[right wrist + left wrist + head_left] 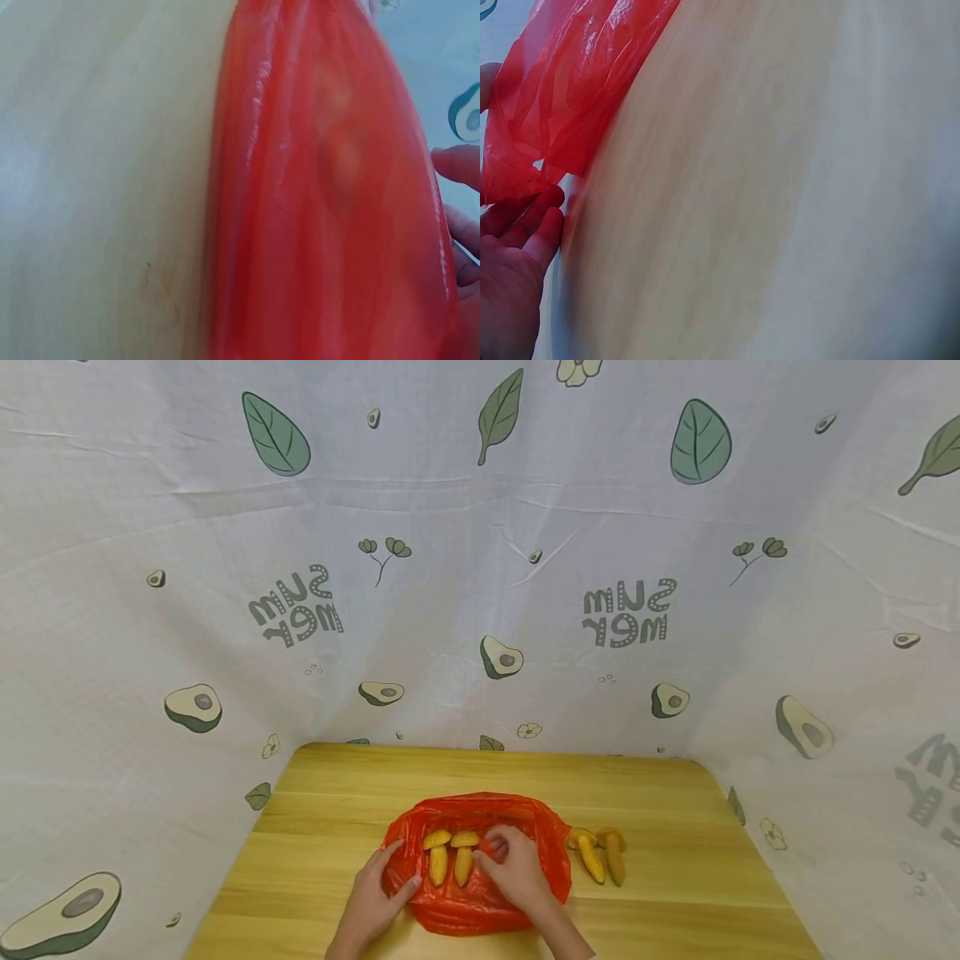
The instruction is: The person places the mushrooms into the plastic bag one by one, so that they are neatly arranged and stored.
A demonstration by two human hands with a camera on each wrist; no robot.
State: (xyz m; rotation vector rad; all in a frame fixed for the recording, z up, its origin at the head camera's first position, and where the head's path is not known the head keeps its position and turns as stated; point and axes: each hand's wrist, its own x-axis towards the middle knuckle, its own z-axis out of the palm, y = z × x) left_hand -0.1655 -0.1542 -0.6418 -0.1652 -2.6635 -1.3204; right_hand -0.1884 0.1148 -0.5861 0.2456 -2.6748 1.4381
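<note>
A red plastic bag (pixel 468 920) lies spread open on the wooden table. Two yellow mushrooms, a left one (pixel 438 864) and a right one (pixel 463 865), lie side by side in it, caps away from me. At the bag's left edge, my left hand (pixel 372 893) holds the plastic between thumb and fingers; the left wrist view shows its fingertips (pixel 553 217) at the bag's edge. My right hand (pixel 522 875) is over the bag's right half, its thumb near the right mushroom, with nothing visible in its fingers. The right wrist view shows mostly the bag's side (pixel 330 225).
Two more yellow mushrooms, one (pixel 590 857) beside the other (pixel 614 860), lie on the table (pixel 690 877) just right of the bag. A pale printed cloth (pixel 450 610) hangs behind the table and along both sides.
</note>
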